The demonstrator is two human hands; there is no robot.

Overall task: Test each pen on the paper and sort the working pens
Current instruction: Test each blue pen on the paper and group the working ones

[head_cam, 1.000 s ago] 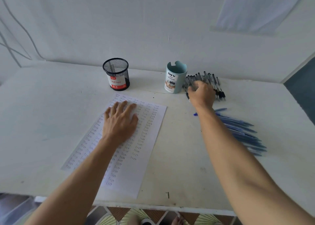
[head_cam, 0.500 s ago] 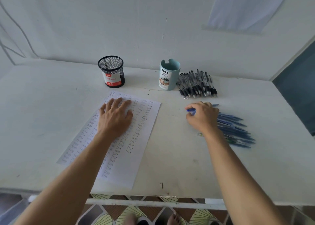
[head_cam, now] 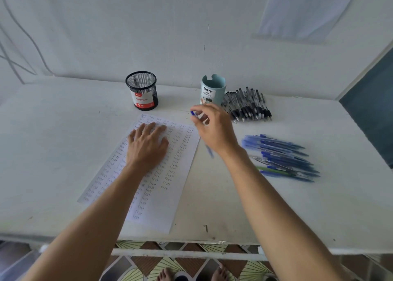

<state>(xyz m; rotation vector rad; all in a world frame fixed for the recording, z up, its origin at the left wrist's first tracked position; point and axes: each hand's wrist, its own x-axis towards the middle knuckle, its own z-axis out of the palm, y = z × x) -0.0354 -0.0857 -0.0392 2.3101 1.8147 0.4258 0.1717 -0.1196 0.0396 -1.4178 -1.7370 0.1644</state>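
A white sheet of paper (head_cam: pixel 170 200) covered with rows of handwritten "test" lies on the table. My left hand (head_cam: pixel 146 146) presses flat on its upper part, fingers straight. My right hand (head_cam: pixel 214 132) hovers above the paper's top right corner and grips a blue pen (head_cam: pixel 209 151), blurred by motion, one end poking out near my fingertips and the other below my wrist. A pile of blue pens (head_cam: pixel 280 157) lies to the right. A heap of black pens (head_cam: pixel 247 105) sits at the back.
A black mesh cup (head_cam: pixel 142 90) labelled "Ball Pens" and a teal desk-organizer cup (head_cam: pixel 212 89) stand at the back near the wall. The white table's front edge (head_cam: pixel 191 241) is close to me. A dark panel (head_cam: pixel 372 110) stands at the right.
My right hand left the black pens, came down to the blue pile, picked up a blue pen and carried it left toward the paper. My left hand stayed on the paper.
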